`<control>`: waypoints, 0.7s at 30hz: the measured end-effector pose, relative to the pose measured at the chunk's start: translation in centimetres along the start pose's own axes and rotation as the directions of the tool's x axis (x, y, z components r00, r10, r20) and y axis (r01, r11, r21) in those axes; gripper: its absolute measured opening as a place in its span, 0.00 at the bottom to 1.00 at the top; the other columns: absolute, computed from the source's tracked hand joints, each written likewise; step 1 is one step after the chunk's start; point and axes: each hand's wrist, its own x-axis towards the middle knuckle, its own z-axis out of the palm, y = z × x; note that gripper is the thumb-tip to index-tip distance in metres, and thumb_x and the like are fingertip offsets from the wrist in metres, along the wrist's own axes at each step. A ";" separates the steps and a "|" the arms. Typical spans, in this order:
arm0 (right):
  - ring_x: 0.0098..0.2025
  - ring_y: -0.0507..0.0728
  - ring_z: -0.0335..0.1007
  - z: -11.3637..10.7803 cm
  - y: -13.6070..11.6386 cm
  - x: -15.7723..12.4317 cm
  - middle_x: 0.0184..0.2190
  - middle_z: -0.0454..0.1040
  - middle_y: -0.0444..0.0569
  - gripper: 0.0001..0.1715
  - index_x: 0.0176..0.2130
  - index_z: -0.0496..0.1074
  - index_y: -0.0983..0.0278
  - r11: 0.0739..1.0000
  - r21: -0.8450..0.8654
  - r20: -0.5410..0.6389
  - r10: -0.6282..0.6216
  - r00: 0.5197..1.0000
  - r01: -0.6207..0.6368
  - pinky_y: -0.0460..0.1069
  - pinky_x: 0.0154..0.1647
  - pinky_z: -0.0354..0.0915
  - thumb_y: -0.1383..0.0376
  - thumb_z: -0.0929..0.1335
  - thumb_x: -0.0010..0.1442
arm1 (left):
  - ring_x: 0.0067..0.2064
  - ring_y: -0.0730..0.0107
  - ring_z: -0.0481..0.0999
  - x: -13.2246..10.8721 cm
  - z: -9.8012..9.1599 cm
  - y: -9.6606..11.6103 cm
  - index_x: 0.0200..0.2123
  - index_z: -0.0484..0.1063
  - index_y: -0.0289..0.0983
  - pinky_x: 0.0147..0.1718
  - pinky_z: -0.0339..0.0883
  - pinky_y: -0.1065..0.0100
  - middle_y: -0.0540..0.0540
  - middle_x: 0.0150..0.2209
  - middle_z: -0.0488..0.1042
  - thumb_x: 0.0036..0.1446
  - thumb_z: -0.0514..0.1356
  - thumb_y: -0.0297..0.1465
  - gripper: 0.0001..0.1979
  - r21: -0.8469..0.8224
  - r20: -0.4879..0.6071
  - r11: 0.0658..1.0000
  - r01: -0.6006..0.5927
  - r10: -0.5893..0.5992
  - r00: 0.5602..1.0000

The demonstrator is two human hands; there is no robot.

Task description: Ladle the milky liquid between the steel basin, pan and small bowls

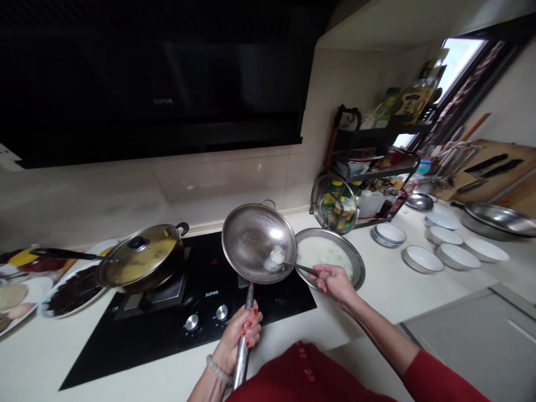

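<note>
My left hand point(243, 334) is wrapped round the long metal handle of a steel wok point(247, 240), which is tipped to the right over the black gas hob point(167, 335). A ladle point(302, 268) is in my right hand point(335, 283), its bowl inside the wok near the right rim. Something whitish shows at the ladle's bowl, too blurred to make out. Just right of the wok, partly behind my right hand, stands a wide metal basin point(359, 262) holding a milky white liquid with pale lumps.
On the left burner sits a glass-lidded pan point(142, 262) with its black handle pointing left. Plates of food, including a dark heap point(75, 290), lie beyond it. Several white bowls point(422, 260), a spice rack point(377, 167) and a leaning glass lid point(334, 204) stand to the right. A range hood point(159, 84) hangs overhead.
</note>
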 end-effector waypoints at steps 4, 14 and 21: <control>0.15 0.52 0.64 -0.8 -1.2 -0.9 0.08 0.62 0.39 0.10 0.31 0.71 0.67 0.998 0.051 -0.014 -0.043 0.999 0.044 0.49 0.23 0.67 0.69 0.66 0.44 | 0.15 0.88 0.48 0.0 0.1 0.0 0.34 0.62 0.38 0.12 0.36 0.81 0.59 0.20 0.53 0.45 0.68 0.32 0.18 0.014 -0.037 1.000 0.002 -0.002 0.999; 0.16 0.50 0.63 -7.0 -2.7 -2.7 0.24 0.76 0.55 0.18 0.37 0.72 0.71 0.992 0.077 -0.189 -0.081 0.979 0.097 0.45 0.13 0.56 0.67 0.69 0.42 | 0.14 0.87 0.48 0.0 0.3 0.0 0.34 0.61 0.38 0.12 0.37 0.81 0.60 0.19 0.51 0.43 0.67 0.30 0.18 0.057 -0.087 0.998 -0.003 0.008 0.996; 0.16 0.53 0.63 -10.7 1.8 -3.1 0.17 0.70 0.45 0.20 0.45 0.71 0.70 0.709 -0.605 -0.107 -0.524 0.845 0.363 0.49 0.19 0.64 0.65 0.61 0.55 | 0.15 0.89 0.50 -0.4 0.5 0.3 0.34 0.63 0.37 0.13 0.38 0.81 0.59 0.20 0.55 0.43 0.69 0.31 0.18 0.038 -0.090 0.999 0.029 -0.025 0.996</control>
